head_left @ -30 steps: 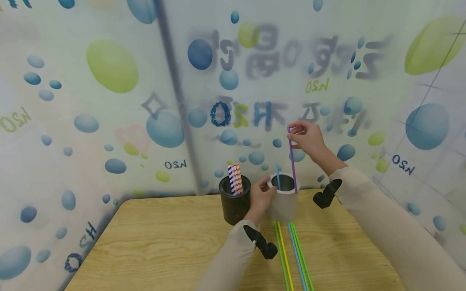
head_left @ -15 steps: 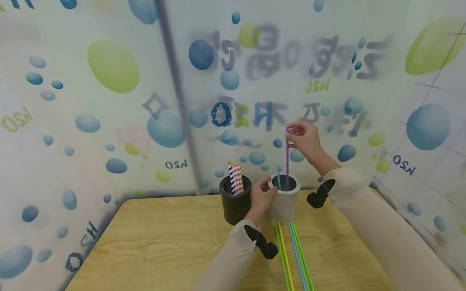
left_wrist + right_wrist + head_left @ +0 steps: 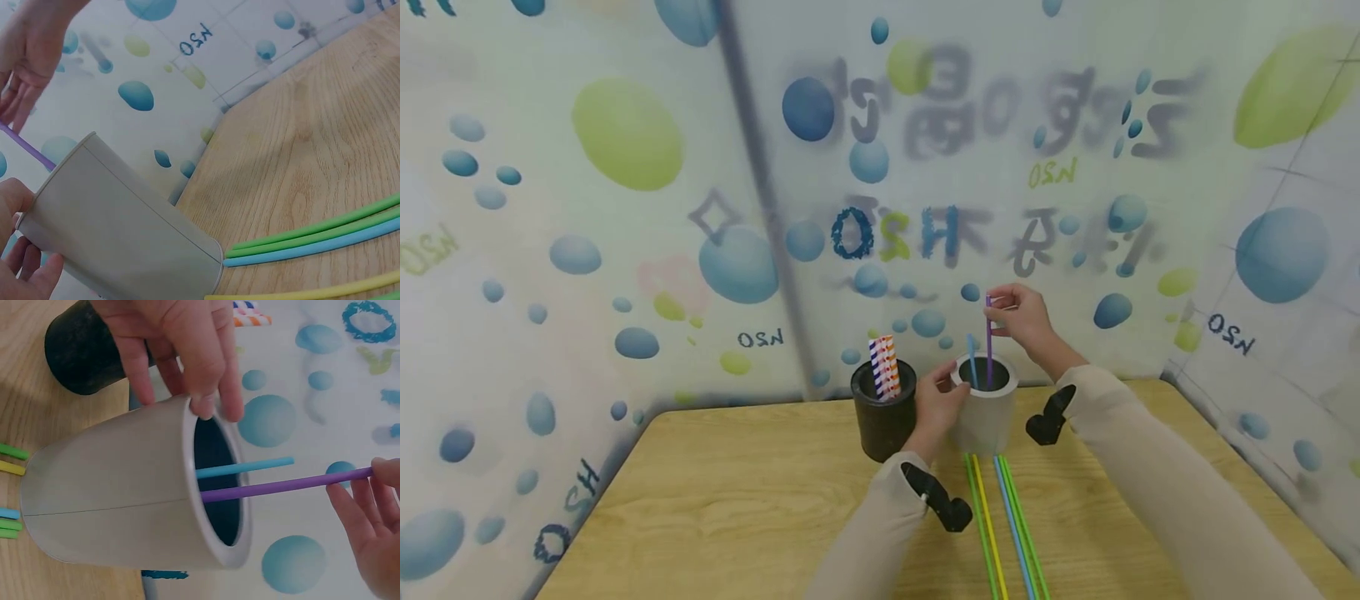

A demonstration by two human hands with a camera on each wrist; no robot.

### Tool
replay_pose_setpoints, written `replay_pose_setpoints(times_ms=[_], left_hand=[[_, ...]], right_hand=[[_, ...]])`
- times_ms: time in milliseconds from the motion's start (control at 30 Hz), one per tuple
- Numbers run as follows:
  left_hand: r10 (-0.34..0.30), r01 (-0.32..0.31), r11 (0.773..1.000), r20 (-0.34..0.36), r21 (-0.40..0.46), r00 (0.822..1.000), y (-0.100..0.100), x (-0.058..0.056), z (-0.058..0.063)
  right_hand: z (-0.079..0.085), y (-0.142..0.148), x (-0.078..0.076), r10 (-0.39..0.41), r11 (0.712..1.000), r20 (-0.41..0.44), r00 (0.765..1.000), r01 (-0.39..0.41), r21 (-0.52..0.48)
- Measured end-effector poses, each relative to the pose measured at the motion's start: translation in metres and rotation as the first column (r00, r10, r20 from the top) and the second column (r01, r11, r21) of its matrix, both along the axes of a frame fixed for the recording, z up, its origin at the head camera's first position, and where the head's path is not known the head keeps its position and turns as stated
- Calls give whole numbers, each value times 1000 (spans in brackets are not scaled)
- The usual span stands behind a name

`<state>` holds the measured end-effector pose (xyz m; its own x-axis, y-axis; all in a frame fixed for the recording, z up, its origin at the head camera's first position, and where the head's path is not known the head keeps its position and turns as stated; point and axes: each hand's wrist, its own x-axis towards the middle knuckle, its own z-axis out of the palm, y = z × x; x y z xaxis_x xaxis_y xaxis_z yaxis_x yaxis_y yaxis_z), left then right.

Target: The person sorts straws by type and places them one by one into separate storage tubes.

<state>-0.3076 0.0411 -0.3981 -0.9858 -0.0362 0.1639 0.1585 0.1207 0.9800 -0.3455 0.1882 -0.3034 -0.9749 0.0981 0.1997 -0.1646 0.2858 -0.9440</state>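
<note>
A light-grey cup [image 3: 987, 427] stands upright near the back of the table. My left hand [image 3: 937, 412] grips its rim from the left, the thumb over the edge in the right wrist view. Above the cup, my right hand [image 3: 1024, 321] pinches a purple straw [image 3: 287, 487] by its upper end. The straw's lower part is inside the cup, its bottom end hidden by the wall. Next to it a blue straw [image 3: 250, 467] leans in the same cup, sticking out a short way.
To the left stands a black cup [image 3: 880, 435] holding several striped straws [image 3: 884, 367]. Loose green, yellow and blue straws [image 3: 325, 232] lie on the wooden table [image 3: 715, 500] in front of the grey cup. A patterned wall [image 3: 737, 350] rises behind.
My right hand has brought the purple straw left from the grey cup's outer right side to over its opening, then lowered it inside. My left hand has stayed at the rim.
</note>
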Motion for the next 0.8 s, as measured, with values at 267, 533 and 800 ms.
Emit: replay_pose_setpoints(times_ms=[267,533,800], left_hand=[[-1,1,1000,15,1,1000,-1,0,1],[1,-1,1000,17,5,1000,0,-1,0],[8,-8,1000,2,5,1000,0,-3,-1]], right_hand=[[-22,1,-3,25,1000,52,998,-26,14],[-34,-4,-4,48,999,110,993,-48,-7],[-41,-11,-6,28,999,129,991,-30,12]])
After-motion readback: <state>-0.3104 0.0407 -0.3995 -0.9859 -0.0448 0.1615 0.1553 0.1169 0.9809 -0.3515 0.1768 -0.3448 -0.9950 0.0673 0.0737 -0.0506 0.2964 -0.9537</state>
